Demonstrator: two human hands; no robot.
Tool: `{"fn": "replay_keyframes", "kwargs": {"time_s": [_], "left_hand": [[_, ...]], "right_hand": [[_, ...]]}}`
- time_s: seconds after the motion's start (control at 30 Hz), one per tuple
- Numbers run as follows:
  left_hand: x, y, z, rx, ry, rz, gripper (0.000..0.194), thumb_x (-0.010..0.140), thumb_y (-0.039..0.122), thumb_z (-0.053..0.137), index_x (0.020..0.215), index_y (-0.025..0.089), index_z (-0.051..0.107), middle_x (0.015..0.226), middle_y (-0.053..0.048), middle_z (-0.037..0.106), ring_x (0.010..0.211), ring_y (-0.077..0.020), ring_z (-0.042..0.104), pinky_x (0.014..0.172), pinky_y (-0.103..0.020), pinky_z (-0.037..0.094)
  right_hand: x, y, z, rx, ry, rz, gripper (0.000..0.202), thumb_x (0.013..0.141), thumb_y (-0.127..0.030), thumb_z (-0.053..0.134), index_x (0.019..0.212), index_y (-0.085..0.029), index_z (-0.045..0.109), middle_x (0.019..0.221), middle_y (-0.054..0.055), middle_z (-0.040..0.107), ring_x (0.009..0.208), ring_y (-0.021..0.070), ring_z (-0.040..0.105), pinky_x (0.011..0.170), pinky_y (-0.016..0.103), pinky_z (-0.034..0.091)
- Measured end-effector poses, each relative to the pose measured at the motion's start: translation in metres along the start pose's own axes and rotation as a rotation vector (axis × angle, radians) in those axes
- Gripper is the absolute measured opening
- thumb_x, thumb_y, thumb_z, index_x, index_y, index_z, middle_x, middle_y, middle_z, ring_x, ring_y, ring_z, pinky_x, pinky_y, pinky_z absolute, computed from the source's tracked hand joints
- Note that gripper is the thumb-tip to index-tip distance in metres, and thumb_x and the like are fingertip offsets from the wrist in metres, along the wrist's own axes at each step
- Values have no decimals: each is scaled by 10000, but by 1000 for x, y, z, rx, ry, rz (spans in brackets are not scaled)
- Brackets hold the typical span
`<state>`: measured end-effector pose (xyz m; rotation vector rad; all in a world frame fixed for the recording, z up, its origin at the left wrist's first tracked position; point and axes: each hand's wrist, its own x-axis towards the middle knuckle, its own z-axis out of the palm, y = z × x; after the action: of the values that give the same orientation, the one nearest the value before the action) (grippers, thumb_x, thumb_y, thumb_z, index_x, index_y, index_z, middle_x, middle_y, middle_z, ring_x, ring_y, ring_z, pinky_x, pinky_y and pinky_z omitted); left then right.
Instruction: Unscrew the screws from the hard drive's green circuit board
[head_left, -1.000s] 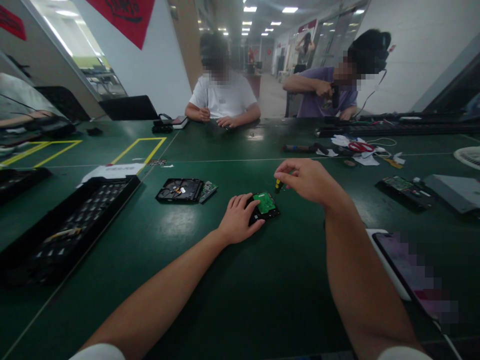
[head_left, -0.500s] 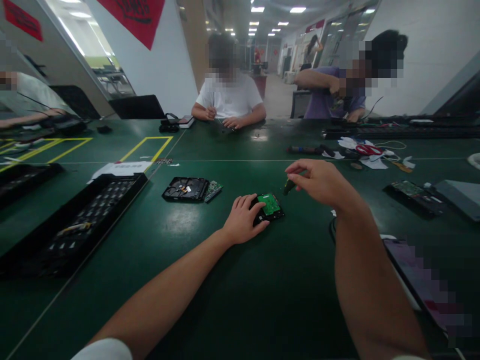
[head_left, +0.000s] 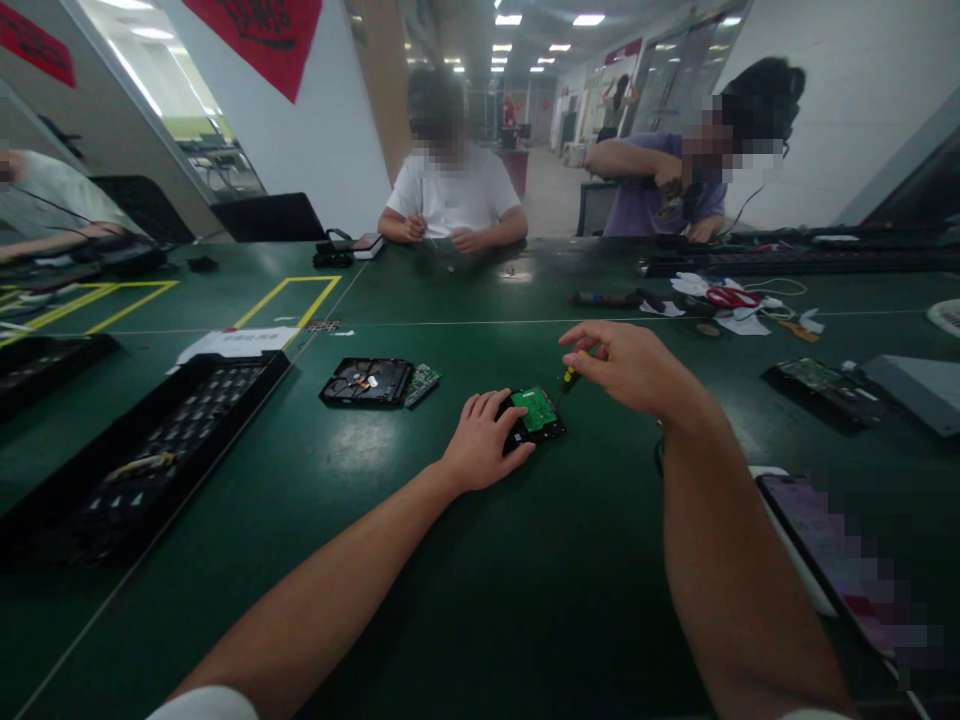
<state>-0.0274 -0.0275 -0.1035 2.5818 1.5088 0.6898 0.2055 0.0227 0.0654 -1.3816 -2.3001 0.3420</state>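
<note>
Disk drive (head_left: 543,434) with green board (head_left: 535,408) lies flat on table (head_left: 570,560), left hand (head_left: 486,442) spread over it, right hand's (head_left: 626,366) grip pinching yellow-black screwdriver (head_left: 568,378) beside it; likely dense, stiff, board fragile, best held by its sides.

Looking at a smooth table (head_left: 450,580), semi-gloss, throwing back a cloudy shine left of the drive (head_left: 541,431). On the drive itself, got a matt casing, metal or plastic, can't tell, plus a board (head_left: 536,406) with a slight satin look. Just right of the drive, a hard, plastic-looking screwdriver handle (head_left: 568,379). Well right of the drive, a smooth, glassy phone (head_left: 806,525), also a dull, smooth box (head_left: 916,392). Well left of the drive, a matt, plastic-looking tray (head_left: 221,440) and matt paper (head_left: 240,342). Nearer than the drive, cloth on the left sleeve (head_left: 202,705).
</note>
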Motion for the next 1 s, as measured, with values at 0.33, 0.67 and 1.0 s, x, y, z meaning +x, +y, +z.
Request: {"fn": "replay_keyframes", "kwargs": {"time_s": [0.33, 0.67, 1.0], "left_hand": [[1, -1, 3, -23, 19, -1, 552, 955, 558, 643, 1415, 261, 580, 1585, -153, 462, 1456, -388, 432, 1214, -645, 318], [0, 0, 4, -5, 16, 8, 562, 959, 567, 637, 1420, 251, 577, 1586, -151, 456, 1446, -379, 439, 1218, -626, 327], [0, 0, 3, 9, 13, 5, 570, 963, 578, 631, 1420, 242, 576, 1576, -158, 465, 1448, -381, 438, 1221, -623, 325]], "right_hand": [[-2, -2, 1, 38, -8, 3, 127, 899, -288, 700, 986, -216, 759, 876, 51, 768, 828, 222, 695, 755, 330, 488], [-2, -3, 3, 38, -16, -22, 173, 963, -309, 622, 991, -215, 765, 953, 57, 785, 806, 204, 691, 759, 328, 487], [-2, -2, 3, 19, 12, 28, 169, 914, -331, 684, 977, -197, 765, 906, 83, 775, 825, 236, 699, 770, 355, 505]]}}
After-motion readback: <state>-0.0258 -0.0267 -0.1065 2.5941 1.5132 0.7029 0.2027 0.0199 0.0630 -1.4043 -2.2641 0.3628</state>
